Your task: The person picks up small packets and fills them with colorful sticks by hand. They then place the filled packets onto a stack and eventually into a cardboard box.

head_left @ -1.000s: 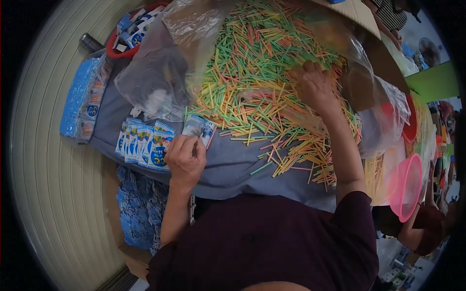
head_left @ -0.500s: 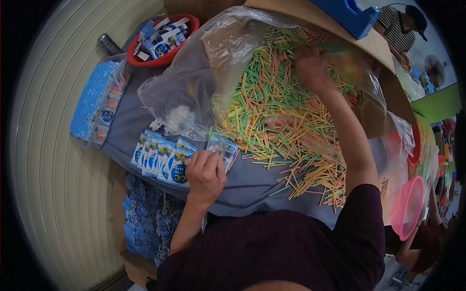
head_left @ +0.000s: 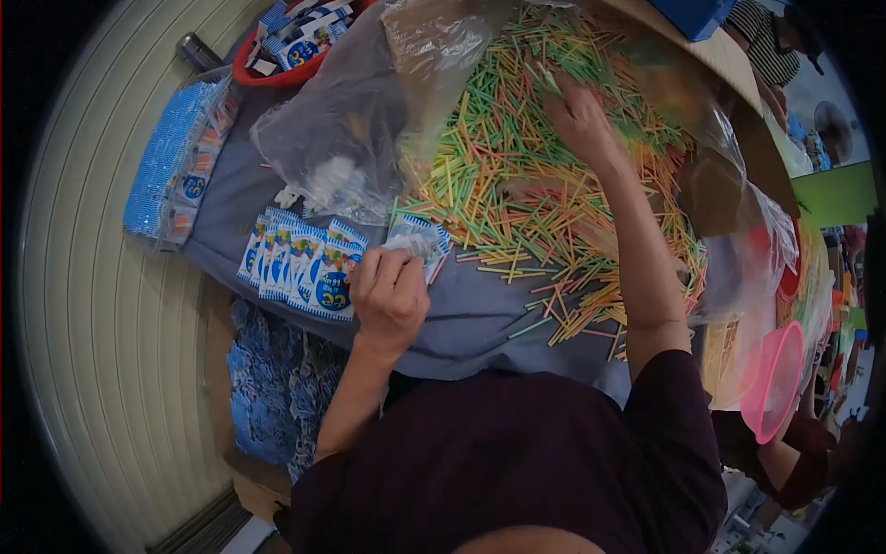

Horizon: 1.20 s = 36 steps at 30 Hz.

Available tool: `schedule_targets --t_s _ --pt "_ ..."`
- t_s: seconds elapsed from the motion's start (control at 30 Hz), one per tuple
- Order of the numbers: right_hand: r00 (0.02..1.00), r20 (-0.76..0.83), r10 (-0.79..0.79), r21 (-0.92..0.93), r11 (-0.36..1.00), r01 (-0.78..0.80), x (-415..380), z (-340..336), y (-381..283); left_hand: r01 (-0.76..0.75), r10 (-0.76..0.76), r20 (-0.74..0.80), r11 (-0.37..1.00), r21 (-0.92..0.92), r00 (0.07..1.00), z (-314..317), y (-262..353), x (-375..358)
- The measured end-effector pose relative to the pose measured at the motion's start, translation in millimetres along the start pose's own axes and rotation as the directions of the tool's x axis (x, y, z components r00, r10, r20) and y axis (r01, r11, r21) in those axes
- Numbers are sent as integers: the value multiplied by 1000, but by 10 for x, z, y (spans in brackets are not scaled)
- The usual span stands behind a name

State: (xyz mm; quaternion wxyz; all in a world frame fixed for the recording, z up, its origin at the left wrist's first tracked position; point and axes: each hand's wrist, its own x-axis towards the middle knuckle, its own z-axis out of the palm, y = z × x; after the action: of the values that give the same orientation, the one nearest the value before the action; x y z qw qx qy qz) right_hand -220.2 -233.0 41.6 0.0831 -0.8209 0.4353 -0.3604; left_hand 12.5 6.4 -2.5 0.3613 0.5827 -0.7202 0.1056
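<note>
A red bowl point(head_left: 251, 74) of blue-and-white packages stood in the upper left of the frame, above one clear plastic bag point(head_left: 175, 166) packed with blue-striped packs. Across the upper centre, thin, straight sticks point(head_left: 489, 148) in yellow, green and pink-orange, too many to count, lay heaped amid crinkled clear plastic sheeting point(head_left: 323, 129) and spilled onto a counter point(head_left: 489, 319) draped in gray cloth. A worker's right hand point(head_left: 572, 106) reached into the heap's upper part, fingers bent over a few pale sticks; whether they pinched them could not be told. The left hand point(head_left: 389, 295), fingers curled inward, was at a single flat packet point(head_left: 420, 238) near the centre, its grip unclear. Left of it, at least four glossy, printed sachets point(head_left: 305, 268) overlapped in a row. One cardboard carton point(head_left: 254, 489), lower left, held crumpled blue material point(head_left: 268, 388); one pink plastic basket point(head_left: 773, 383) stood tilted at right.
</note>
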Motion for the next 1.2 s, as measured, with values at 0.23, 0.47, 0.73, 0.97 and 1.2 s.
schedule_targets --t_s 0.23,0.47,0.73,0.97,1.2 --pt "912 361 196 -341 938 -67 21 93 -351 141 -131 194 989 -37 972 -180 102 12" --pt "956 229 181 -595 803 -10 -31 371 -309 151 -131 189 984 -95 973 -163 -19 53" --pt "944 226 241 -526 846 -90 -65 454 -414 129 -122 185 991 -29 975 -143 23 -41" --pt "973 -65 222 -27 974 -224 -33 244 -302 213 -158 276 960 -184 948 -243 -109 36" --pt "874 171 454 751 514 -414 -125 50 93 364 -330 155 829 -425 931 -230 -114 130"
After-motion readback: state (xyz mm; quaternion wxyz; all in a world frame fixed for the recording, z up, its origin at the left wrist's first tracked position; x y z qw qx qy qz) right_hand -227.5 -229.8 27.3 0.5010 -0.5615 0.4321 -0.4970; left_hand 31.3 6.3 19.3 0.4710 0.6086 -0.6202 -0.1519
